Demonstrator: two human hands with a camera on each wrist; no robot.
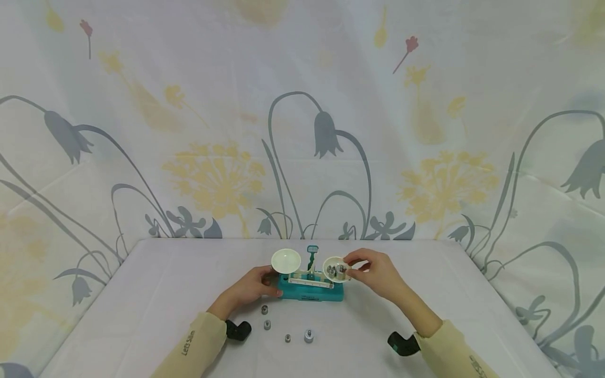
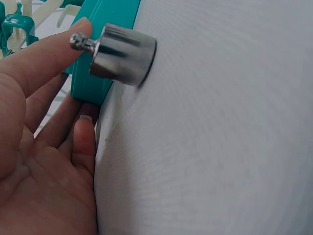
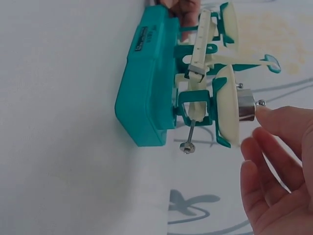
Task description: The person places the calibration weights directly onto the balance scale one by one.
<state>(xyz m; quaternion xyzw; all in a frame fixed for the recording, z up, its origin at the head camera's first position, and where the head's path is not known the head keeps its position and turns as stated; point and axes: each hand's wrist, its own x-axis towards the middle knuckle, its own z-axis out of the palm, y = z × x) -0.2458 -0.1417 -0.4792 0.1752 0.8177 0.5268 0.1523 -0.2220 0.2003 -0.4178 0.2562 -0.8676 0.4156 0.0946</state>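
Note:
A teal balance scale (image 1: pixel 309 293) with two white pans stands on the table. My left hand (image 1: pixel 253 286) grips the left end of its base, thumb in front and fingers behind. Several metal weights (image 1: pixel 332 271) sit in the right pan (image 1: pixel 326 262). My right hand (image 1: pixel 378 270) is at that pan's right side. In the right wrist view, one fingertip touches or nearly touches the knob of a weight (image 3: pixel 246 105); the other fingers are apart from it. The left pan (image 1: pixel 285 261) holds nothing visible. A knobbed weight (image 2: pixel 124 54) shows large in the left wrist view.
Several loose weights stand on the white table in front of the scale, among them a larger one (image 1: pixel 309 336) and a small one (image 1: pixel 288 338). Black wrist devices (image 1: pixel 238 331) stick out by both sleeves. A floral-patterned cloth (image 1: pixel 302 173) hangs behind the table.

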